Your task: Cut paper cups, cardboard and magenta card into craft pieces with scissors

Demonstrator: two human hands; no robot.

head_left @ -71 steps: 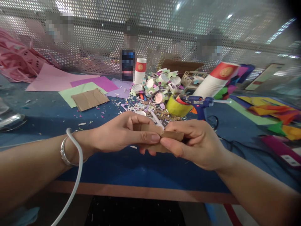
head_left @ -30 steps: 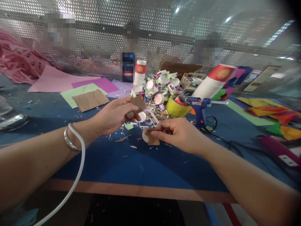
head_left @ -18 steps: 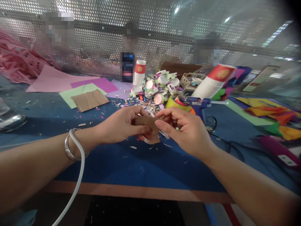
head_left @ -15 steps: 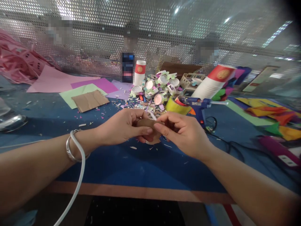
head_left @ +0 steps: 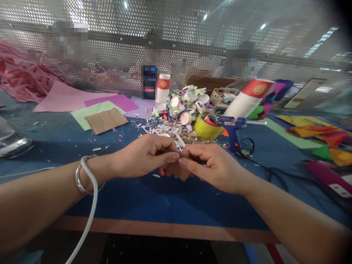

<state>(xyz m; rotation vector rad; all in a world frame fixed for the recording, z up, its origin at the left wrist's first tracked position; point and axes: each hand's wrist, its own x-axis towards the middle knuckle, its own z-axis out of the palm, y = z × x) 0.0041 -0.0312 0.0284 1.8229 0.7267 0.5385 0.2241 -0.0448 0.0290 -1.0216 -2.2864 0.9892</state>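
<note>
Cardboard piece (head_left: 178,171), thin and light, sits pinched between left hand (head_left: 143,156) and right hand (head_left: 217,167) just above the blue worktop (head_left: 154,198); it likely creases easily, so fingertip grips at its edges suit it best.

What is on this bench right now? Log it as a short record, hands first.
left hand: pinches a small brown cardboard piece, thumb on top
right hand: pinches the same piece, fingertips meeting the left hand's
cardboard piece: mostly hidden by fingers
surface: blue table
behind hands: paper scraps, yellow tape roll, blue glue gun
far left: cardboard sheet on green paper
far right: tilted paper cup stack
</note>
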